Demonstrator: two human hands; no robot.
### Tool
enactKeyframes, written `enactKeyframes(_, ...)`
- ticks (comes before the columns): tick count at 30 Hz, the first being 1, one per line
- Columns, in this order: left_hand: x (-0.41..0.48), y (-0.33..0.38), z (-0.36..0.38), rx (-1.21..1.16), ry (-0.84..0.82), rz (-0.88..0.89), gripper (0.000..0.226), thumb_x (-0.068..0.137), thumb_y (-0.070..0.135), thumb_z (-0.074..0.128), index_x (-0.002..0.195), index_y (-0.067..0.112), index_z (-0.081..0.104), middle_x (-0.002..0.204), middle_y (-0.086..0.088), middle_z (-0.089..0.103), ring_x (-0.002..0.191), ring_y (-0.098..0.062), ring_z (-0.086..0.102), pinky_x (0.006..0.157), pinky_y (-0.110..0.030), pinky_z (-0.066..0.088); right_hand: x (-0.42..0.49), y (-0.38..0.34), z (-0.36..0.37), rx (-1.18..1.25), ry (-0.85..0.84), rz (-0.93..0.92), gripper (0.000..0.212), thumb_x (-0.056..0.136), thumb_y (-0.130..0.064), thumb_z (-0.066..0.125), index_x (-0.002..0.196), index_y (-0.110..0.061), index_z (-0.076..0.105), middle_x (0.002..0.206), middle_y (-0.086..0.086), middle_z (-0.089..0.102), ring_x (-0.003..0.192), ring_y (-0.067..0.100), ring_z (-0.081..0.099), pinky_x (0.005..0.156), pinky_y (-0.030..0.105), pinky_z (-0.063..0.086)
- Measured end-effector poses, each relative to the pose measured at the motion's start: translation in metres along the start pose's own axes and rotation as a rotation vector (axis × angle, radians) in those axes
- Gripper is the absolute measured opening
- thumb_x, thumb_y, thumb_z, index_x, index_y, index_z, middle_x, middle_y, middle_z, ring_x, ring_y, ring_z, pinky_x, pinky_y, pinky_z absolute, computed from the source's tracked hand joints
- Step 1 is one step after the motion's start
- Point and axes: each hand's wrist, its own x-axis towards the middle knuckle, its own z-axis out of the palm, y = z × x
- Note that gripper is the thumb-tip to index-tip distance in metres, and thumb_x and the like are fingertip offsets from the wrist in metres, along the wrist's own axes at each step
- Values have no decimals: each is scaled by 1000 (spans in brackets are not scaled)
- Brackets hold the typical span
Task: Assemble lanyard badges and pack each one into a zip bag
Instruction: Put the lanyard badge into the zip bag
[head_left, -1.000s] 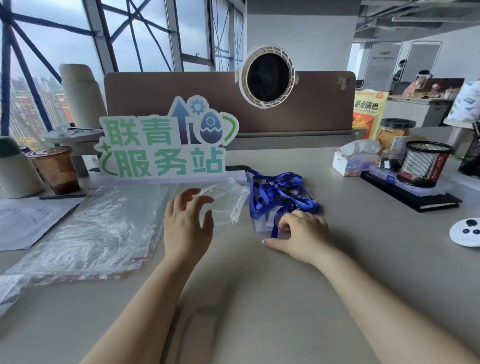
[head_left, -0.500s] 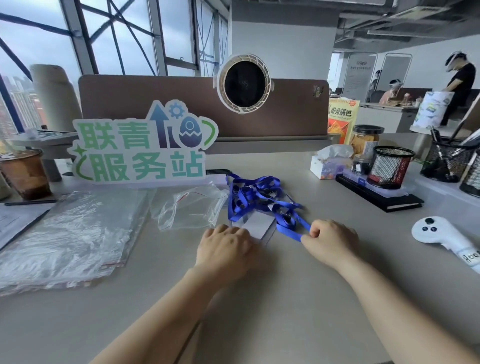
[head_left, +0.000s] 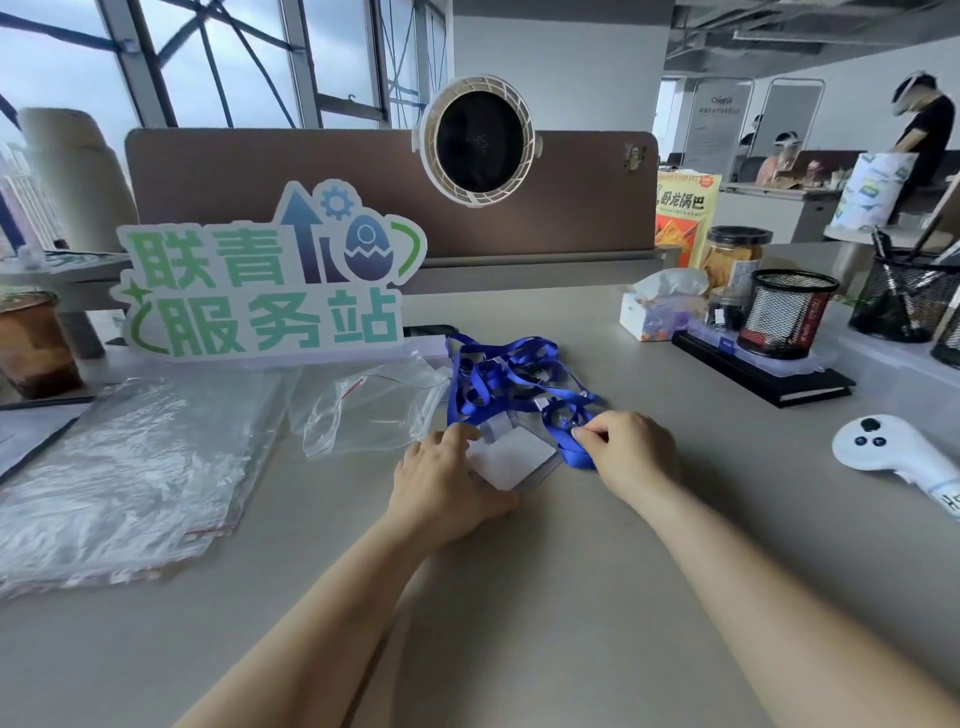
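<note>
A wide grey table (head_left: 519, 597) carries everything. On its left lies a flat stack of clear zip bags (head_left: 130, 467), and just right of the stack sits one loose zip bag (head_left: 369, 410), crumpled, with a red seal line. Beside that bag, a tangle of blue lanyards (head_left: 511, 374) is heaped near the table's middle. The left hand (head_left: 447, 483) rests over the near-left corner of a white badge card (head_left: 511, 457), fingers curled down onto it. The right hand (head_left: 631, 452) sits just right of the card, its fingers pinched closed on a lanyard's metal clip (head_left: 575, 431).
</note>
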Motion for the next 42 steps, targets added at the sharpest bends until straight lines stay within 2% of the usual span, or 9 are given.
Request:
enactKeyframes(5, -3, -6, -11, -438, 93, 21, 62, 74, 13, 77, 124, 25, 42, 117, -1, 44, 79, -9, 60, 62, -21, 49, 3, -10, -19, 338, 154, -25, 11, 82, -23, 69, 76, -15, 64, 73, -4, 65, 74, 21, 58, 65, 29, 44)
enactKeyframes(9, -3, -8, -22, -572, 330, 21, 28, 86, 10, 64, 110, 21, 54, 92, 5, 62, 76, -7, 62, 60, -13, 44, 0, -38, -23, 732, 58, -125, 19, 81, -10, 69, 92, -20, 58, 83, -11, 61, 77, 1, 57, 69, 7, 43)
enactKeyframes(13, -3, -14, -27, -628, 477, 33, 11, 90, 8, 58, 93, 18, 55, 85, 13, 61, 77, -8, 61, 62, -9, 43, -12, -55, -16, 932, 57, -165, 17, 88, -6, 62, 96, -21, 63, 88, -4, 66, 76, -2, 59, 70, 6, 43)
enactKeyframes(18, -4, -16, -23, -812, 377, 9, 38, 90, 2, 54, 111, 32, 43, 97, 2, 64, 82, -19, 65, 73, -40, 53, -24, -49, -6, 736, -31, -386, 22, 92, -5, 55, 102, -17, 70, 95, -9, 63, 84, -1, 57, 76, 7, 41)
enactKeyframes(21, -6, -15, -23, -775, 315, 24, 43, 91, 0, 50, 109, 40, 46, 100, 0, 64, 80, -18, 65, 66, -29, 51, -25, -47, -3, 709, 4, -392, 16, 89, -6, 60, 96, -15, 71, 91, -10, 63, 87, 0, 57, 73, 7, 41)
enactKeyframes(26, -9, -8, -23, -706, 280, 66, 11, 93, 24, 56, 97, 22, 66, 103, -1, 67, 81, -6, 63, 61, -6, 41, -23, -52, -1, 676, 96, -414, 5, 86, -10, 65, 89, -13, 68, 86, -9, 62, 82, 5, 57, 71, 13, 43)
enactKeyframes(29, -13, -5, -20, -681, 246, 116, 15, 81, 35, 71, 92, 26, 67, 96, 4, 66, 81, -11, 64, 65, -13, 46, -23, -53, -1, 676, 150, -425, 2, 86, -14, 66, 88, -14, 66, 87, -8, 62, 81, 5, 58, 70, 17, 46)
enactKeyframes(33, -12, -5, -17, -652, 268, 132, 23, 76, 15, 76, 85, 32, 65, 87, 2, 66, 67, -19, 61, 66, -26, 49, -22, -54, -3, 674, 150, -454, 5, 85, -13, 67, 90, -13, 66, 89, -8, 62, 84, 4, 58, 72, 13, 46)
enactKeyframes(42, -18, -10, -35, -1044, 57, 93, 42, 83, 1, 66, 110, 32, 57, 77, -2, 66, 75, -21, 58, 69, -38, 49, -19, -48, -19, 1012, 84, -176, 14, 86, -9, 65, 85, -23, 68, 84, -9, 70, 79, 0, 63, 70, 8, 46)
